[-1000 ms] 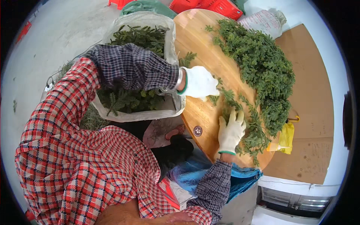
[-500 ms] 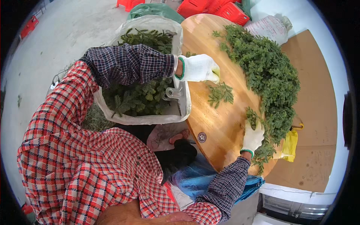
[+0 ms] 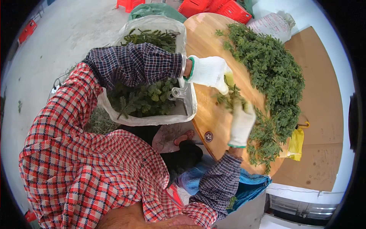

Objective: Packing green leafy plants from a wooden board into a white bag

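Both my hands wear white knit gloves with green cuffs and meet above the wooden table (image 3: 213,114). My left hand (image 3: 209,71) comes in from the left, its fingers bent down and pressed together at the top of a small evergreen sprig (image 3: 233,91). From below, my right hand (image 3: 243,123) reaches up, closed and slightly blurred, with greenery at its fingertips. The sprigs overlap between the two hands, so their stems are hidden. A large heap of evergreen sprigs (image 3: 272,66) lies along the table's right side, with looser sprigs (image 3: 263,143) near my right hand.
Left of the table stands a white-lined bin (image 3: 148,121) of dark evergreen branches (image 3: 143,97), with a clear plastic fitting (image 3: 178,92) at its side. A cardboard sheet (image 3: 318,114), a yellow bag (image 3: 295,145) and a white sack (image 3: 272,27) border the table. Red stools (image 3: 232,11) stand behind.
My right hand has moved up and left from the loose sprigs, bringing greenery to my left hand. My left hand has shifted slightly right and down.
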`<state>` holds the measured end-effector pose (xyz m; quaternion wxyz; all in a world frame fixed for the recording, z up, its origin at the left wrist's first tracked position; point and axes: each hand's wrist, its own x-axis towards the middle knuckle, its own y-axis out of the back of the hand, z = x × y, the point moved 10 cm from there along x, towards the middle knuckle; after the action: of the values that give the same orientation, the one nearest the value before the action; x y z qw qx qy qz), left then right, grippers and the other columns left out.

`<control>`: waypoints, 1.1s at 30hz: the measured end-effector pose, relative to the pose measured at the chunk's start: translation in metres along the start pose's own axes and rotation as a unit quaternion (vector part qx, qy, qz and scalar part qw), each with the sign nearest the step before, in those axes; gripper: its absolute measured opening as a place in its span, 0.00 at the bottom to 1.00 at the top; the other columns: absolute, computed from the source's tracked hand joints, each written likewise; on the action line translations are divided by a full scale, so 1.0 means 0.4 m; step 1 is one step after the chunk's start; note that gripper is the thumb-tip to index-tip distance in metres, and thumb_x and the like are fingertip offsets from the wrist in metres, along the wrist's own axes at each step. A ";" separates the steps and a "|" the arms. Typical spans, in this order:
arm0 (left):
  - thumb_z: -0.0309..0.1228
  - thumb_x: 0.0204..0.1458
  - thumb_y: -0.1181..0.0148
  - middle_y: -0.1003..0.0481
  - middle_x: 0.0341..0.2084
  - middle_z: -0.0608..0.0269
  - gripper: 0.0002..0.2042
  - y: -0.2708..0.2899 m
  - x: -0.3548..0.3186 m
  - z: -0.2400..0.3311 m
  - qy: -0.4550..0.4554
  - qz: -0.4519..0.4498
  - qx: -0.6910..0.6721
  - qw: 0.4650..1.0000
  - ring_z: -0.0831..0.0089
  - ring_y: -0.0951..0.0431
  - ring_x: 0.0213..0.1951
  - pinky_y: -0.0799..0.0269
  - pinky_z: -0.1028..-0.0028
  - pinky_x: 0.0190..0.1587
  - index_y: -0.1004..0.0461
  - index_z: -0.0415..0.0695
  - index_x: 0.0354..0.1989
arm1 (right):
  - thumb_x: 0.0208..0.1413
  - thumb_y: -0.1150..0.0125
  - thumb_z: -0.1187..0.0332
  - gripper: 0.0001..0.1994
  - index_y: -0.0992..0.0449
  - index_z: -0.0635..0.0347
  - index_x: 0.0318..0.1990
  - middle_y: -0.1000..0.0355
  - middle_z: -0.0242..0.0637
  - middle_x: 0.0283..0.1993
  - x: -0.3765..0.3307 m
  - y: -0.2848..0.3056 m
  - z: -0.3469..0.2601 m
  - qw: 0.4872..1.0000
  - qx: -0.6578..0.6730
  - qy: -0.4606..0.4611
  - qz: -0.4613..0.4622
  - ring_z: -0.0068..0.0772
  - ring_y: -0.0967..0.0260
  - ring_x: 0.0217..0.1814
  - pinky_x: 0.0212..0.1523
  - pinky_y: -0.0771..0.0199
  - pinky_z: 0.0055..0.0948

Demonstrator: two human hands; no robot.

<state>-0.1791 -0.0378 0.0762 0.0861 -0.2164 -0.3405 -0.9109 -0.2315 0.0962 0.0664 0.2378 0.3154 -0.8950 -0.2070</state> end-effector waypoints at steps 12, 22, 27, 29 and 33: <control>0.36 0.43 0.39 0.23 0.22 0.56 0.13 -0.016 0.019 -0.054 0.047 -0.027 0.021 0.998 0.69 0.25 0.19 0.30 0.71 0.24 0.22 0.42 0.36 | 0.52 0.41 0.73 0.09 0.23 0.68 0.40 0.28 0.30 0.27 0.057 0.045 0.002 0.997 -0.066 -0.044 -0.024 0.16 0.37 0.25 0.27 0.35 0.20; 0.33 0.47 0.42 0.22 0.24 0.59 0.13 -0.001 0.008 -0.104 0.068 -0.001 0.045 0.997 0.72 0.24 0.19 0.30 0.72 0.23 0.23 0.42 0.40 | 0.53 0.39 0.68 0.12 0.23 0.65 0.42 0.25 0.33 0.28 0.019 -0.046 0.126 0.986 0.059 -0.119 -0.104 0.23 0.32 0.25 0.27 0.32 0.21; 0.33 0.47 0.40 0.22 0.24 0.62 0.12 -0.007 0.012 -0.155 0.209 -0.018 -0.148 0.966 0.77 0.26 0.19 0.32 0.75 0.21 0.23 0.41 0.38 | 0.48 0.36 0.62 0.18 0.24 0.59 0.46 0.29 0.46 0.47 0.054 0.039 0.028 0.934 -0.332 0.058 0.122 0.49 0.34 0.48 0.50 0.34 0.41; 0.32 0.46 0.38 0.23 0.23 0.65 0.10 0.012 0.014 -0.126 0.279 0.008 -0.209 0.937 0.79 0.29 0.19 0.34 0.78 0.20 0.22 0.41 0.35 | 0.48 0.36 0.63 0.16 0.23 0.58 0.44 0.31 0.46 0.48 0.029 0.093 -0.019 0.901 -0.339 0.118 0.243 0.49 0.37 0.52 0.51 0.36 0.41; 0.31 0.45 0.37 0.23 0.22 0.66 0.08 0.024 0.027 -0.179 0.283 0.057 -0.244 0.926 0.80 0.30 0.19 0.35 0.79 0.21 0.21 0.42 0.33 | 0.52 0.40 0.69 0.10 0.23 0.63 0.39 0.29 0.47 0.44 -0.038 0.066 -0.056 0.890 -0.301 0.144 0.310 0.45 0.34 0.44 0.44 0.35 0.40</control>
<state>-0.2099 -0.0923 0.0383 0.1752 0.0169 -0.0568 -0.9827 -0.2210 0.1201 0.0936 0.4993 -0.0387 -0.7983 -0.3346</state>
